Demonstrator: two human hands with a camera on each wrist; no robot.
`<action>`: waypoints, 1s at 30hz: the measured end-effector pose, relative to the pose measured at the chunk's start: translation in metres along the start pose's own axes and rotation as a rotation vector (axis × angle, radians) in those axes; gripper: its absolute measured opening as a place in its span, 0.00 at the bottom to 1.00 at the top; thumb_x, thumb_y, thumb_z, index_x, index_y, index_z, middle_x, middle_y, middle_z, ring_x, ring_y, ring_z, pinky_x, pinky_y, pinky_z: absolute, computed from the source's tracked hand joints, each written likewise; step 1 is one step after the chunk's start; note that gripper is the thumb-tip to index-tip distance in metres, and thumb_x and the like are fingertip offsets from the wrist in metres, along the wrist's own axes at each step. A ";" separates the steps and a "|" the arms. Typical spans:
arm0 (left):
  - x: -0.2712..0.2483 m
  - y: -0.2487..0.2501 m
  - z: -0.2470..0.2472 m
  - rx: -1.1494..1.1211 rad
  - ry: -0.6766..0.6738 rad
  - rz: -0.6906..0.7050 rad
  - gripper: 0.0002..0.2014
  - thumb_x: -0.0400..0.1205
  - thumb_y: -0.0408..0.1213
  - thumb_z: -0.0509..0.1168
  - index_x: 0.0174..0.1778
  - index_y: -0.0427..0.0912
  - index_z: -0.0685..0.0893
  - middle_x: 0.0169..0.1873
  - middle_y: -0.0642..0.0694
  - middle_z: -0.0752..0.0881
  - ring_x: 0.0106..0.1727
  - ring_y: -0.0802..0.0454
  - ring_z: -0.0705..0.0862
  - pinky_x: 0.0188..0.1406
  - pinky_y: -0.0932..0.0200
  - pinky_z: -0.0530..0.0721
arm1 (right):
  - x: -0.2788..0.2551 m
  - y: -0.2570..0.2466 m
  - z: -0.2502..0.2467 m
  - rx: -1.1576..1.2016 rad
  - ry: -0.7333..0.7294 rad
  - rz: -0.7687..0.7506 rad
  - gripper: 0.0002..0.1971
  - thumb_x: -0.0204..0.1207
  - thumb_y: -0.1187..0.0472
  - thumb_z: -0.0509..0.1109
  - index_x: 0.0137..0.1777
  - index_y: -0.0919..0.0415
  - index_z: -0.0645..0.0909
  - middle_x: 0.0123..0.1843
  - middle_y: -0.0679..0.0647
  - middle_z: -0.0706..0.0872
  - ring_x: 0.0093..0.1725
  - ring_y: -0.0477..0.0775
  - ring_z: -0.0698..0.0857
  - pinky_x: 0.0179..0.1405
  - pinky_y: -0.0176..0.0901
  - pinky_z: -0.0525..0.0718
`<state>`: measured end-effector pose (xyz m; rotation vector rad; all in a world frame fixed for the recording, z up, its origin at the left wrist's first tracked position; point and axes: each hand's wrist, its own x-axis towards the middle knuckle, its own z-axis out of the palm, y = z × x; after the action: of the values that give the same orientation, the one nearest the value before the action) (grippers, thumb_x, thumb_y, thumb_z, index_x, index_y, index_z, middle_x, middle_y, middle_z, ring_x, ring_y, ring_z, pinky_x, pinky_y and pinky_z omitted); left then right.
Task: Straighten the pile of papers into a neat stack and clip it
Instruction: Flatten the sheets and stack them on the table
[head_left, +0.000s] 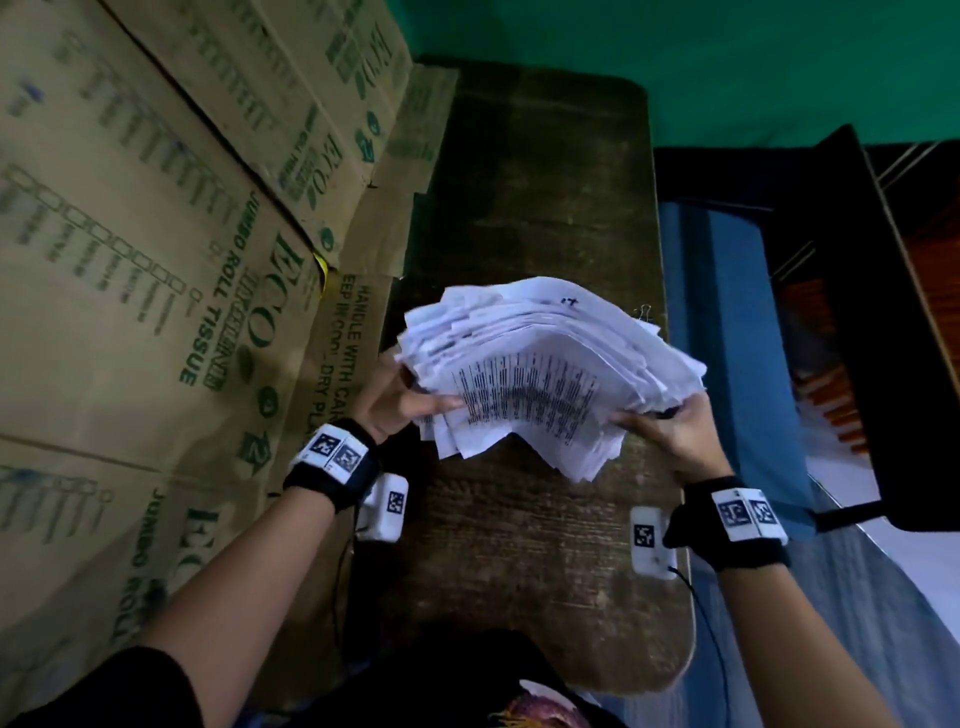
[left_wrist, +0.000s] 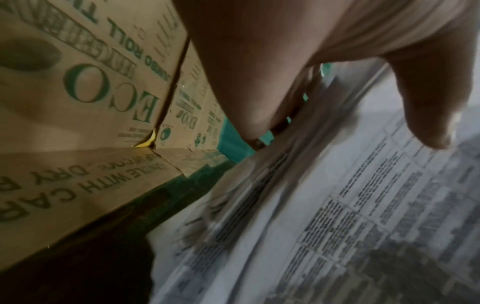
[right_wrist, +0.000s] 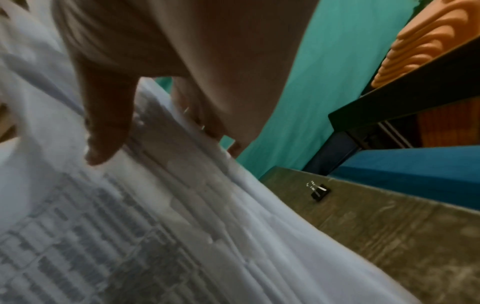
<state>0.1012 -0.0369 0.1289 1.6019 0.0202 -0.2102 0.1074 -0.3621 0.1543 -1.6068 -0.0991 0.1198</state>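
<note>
Two hands on the job here: our left hand (head_left: 395, 402) and right hand (head_left: 670, 434) each grip a side of the messy pile of papers (head_left: 545, 374), held up mid-frame over the dark wooden table (head_left: 519, 545), thumbs on top. Only the right wrist view gives us a proper look at the black binder clip (right_wrist: 319, 191), sitting on the table at centre right; from the head it's just a wire tip. Cardboard boxes (head_left: 156, 260) fill the left, green wall (head_left: 727, 62) up top. The print's too blurry to read.
</note>
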 end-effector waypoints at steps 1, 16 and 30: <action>0.003 0.000 -0.001 -0.005 0.050 0.045 0.37 0.64 0.32 0.82 0.68 0.30 0.76 0.66 0.33 0.81 0.67 0.47 0.82 0.65 0.53 0.82 | 0.002 -0.002 0.002 0.000 0.007 -0.002 0.32 0.59 0.77 0.82 0.65 0.69 0.79 0.60 0.55 0.89 0.61 0.53 0.87 0.59 0.46 0.85; 0.003 0.035 0.037 -0.133 0.413 0.330 0.29 0.66 0.20 0.77 0.62 0.21 0.74 0.47 0.60 0.90 0.53 0.66 0.86 0.52 0.68 0.84 | 0.021 -0.033 0.027 0.024 0.090 -0.053 0.29 0.63 0.66 0.84 0.65 0.66 0.81 0.61 0.63 0.88 0.62 0.63 0.86 0.62 0.65 0.84; 0.024 0.021 0.007 0.033 0.146 0.120 0.31 0.67 0.34 0.80 0.66 0.38 0.78 0.59 0.58 0.86 0.64 0.61 0.83 0.66 0.61 0.81 | 0.035 -0.005 0.018 0.018 0.035 0.051 0.27 0.61 0.78 0.80 0.62 0.70 0.80 0.56 0.60 0.89 0.55 0.55 0.88 0.55 0.54 0.87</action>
<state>0.1271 -0.0477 0.1464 1.6430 0.0332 -0.0001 0.1395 -0.3394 0.1586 -1.5930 -0.0302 0.1312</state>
